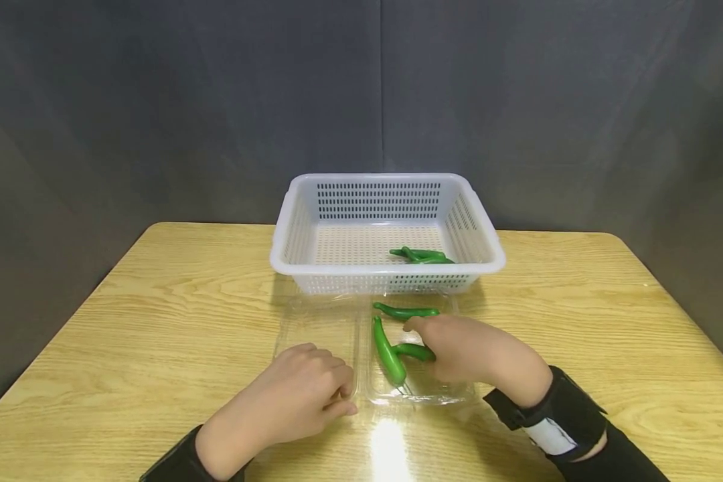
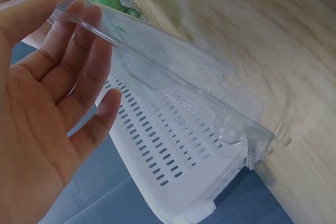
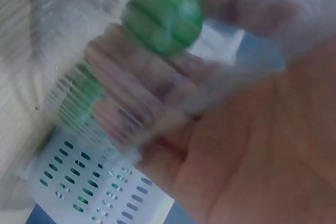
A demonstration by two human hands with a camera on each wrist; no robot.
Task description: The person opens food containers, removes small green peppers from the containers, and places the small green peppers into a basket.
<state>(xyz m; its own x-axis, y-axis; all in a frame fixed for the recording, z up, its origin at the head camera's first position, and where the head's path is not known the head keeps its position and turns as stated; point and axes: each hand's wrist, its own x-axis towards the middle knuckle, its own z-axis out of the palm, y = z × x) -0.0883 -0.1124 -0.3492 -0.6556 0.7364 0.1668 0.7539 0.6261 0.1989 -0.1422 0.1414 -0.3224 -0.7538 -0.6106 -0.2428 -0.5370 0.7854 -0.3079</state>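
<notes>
A clear plastic clamshell box (image 1: 378,399) lies unfolded on the table, its lid half on the left. In its right half are a green chili pepper (image 1: 388,351) lying lengthwise and another green pepper (image 1: 406,312) at the back. My right hand (image 1: 460,348) is over that half and pinches a third green pepper (image 1: 414,351) between thumb and fingers; the right wrist view shows its rounded end (image 3: 163,19), blurred. At the lid's front, my left hand (image 1: 304,388) hangs loosely curled with nothing in it, fingertips close to the clear lid edge (image 2: 173,80).
Behind the box stands a white perforated basket (image 1: 391,270) with several green peppers (image 1: 422,256) at its right front. Wooden table (image 1: 156,314) extends to both sides. A dark curtain (image 1: 217,100) hangs behind the table.
</notes>
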